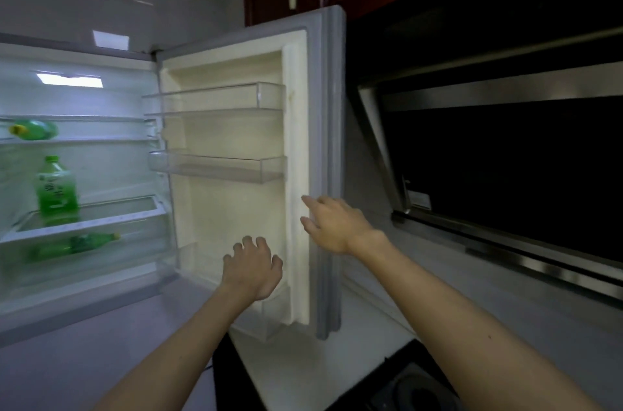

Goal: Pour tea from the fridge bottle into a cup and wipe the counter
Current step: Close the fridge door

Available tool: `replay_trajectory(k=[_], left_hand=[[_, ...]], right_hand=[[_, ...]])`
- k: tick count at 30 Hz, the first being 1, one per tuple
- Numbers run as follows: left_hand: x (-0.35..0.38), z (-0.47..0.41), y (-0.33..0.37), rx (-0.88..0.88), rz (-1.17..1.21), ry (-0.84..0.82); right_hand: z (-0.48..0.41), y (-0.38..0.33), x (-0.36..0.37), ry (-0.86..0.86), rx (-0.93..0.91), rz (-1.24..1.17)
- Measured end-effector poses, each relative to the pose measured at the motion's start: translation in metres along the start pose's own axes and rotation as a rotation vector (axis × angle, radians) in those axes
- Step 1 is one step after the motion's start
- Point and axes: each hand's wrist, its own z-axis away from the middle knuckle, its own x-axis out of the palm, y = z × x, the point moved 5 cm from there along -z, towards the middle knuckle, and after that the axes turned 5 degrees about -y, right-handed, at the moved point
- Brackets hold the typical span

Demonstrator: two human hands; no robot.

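My right hand (332,225), fingers spread, steadies the fridge door (323,157) edge, freeing my empty, half-curled left hand (253,267) for the upright green bottle (55,188).

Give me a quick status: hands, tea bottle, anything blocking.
Left hand empty, open. Right hand open at fridge door edge. Upright green bottle on shelf, untouched. Path clear.
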Motion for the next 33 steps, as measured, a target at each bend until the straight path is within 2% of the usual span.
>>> replay_trajectory(k=[7, 16, 24, 28, 33], left_hand=[[-0.022, -0.021, 0.065, 0.083, 0.094, 0.129], [-0.047, -0.038, 0.100, 0.084, 0.237, 0.360], [-0.043, -0.053, 0.135, 0.154, 0.308, 0.433], [-0.036, -0.062, 0.144, 0.129, 0.310, 0.449], [-0.028, -0.072, 0.146, 0.091, 0.269, 0.477]], right_hand=[[-0.014, 0.052, -0.048, 0.121, 0.039, 0.023], [-0.059, 0.075, -0.080, 0.310, -0.012, -0.037], [-0.108, 0.078, -0.099, 0.417, -0.064, -0.280], [-0.122, 0.078, -0.103, 0.445, -0.128, -0.394], [-0.132, 0.078, -0.099, 0.507, -0.153, -0.427]])
